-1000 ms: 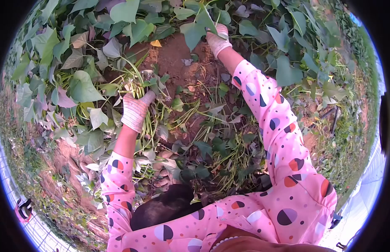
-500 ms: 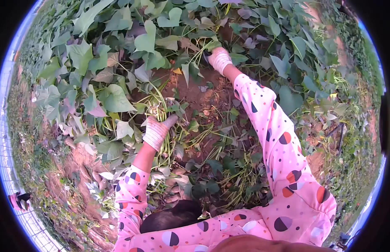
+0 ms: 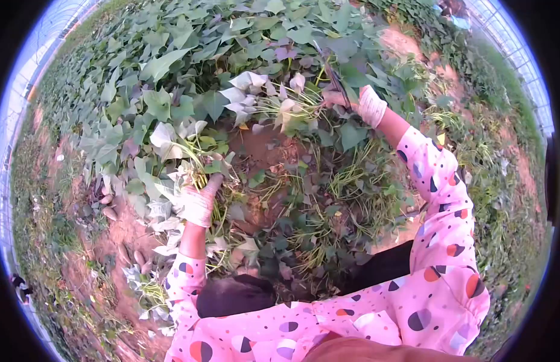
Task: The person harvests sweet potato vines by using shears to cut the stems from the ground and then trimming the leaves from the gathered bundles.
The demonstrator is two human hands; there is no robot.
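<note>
I am bent over a bed of green leafy vines (image 3: pixel 189 66) growing in red soil (image 3: pixel 265 151). My left hand (image 3: pixel 198 202), in a white knit glove, is closed around a bunch of vine stems (image 3: pixel 192 163) at the left of the bare patch. My right hand (image 3: pixel 361 102), gloved too, grips another bunch of vines (image 3: pixel 286 105) farther out and lifts them, leaves turned pale side up. A thin dark blade-like thing (image 3: pixel 334 78) shows by this hand; whether the hand holds it is unclear. Both sleeves are pink with dots.
Cut stems and wilted leaves (image 3: pixel 328 205) litter the ground between my arms. Several tubers (image 3: pixel 111 208) lie on the soil at left. A dirt path (image 3: pixel 406 42) runs at upper right. Greenhouse framing (image 3: pixel 521 54) edges the view on the right.
My right hand has swung right and pulled up a bunch of vines, baring their pale undersides. The left hand kept its hold on the stems. The view has tilted upward.
</note>
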